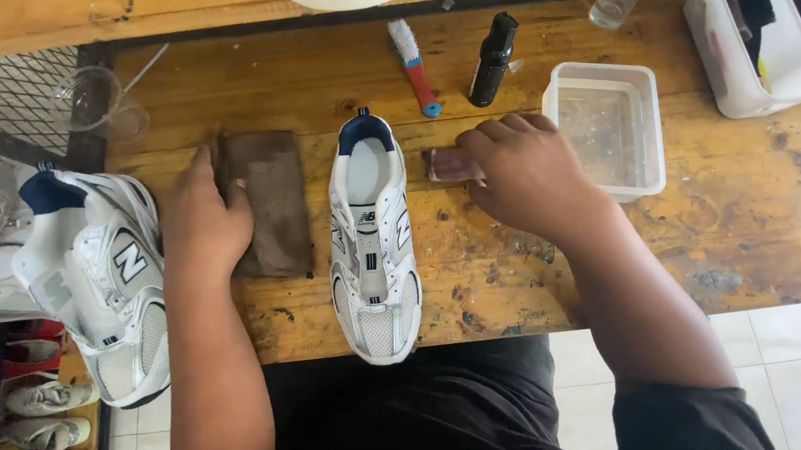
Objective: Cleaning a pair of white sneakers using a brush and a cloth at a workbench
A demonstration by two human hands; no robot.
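The left hand is lying flat, fingers released, on the wooden table, its fingertips and thumb resting on the left edge of a dark brown cloth that is spread out beside it. The right hand is curling down over a small brownish block, perhaps a sponge or brush, though the fingers are hiding most of it; it seems to be grasping the block, which is sitting on the table just right of the shoe. Between the two hands a white and silver sneaker with a navy heel is standing upright on the table, toe pointing toward the person. Its mate is hanging tilted off the table's left edge. Just beside the right hand a clear plastic tub is holding water. Farther back a red-handled brush and a black spray bottle are lying near each other, and a white bin is sitting at the far right corner.
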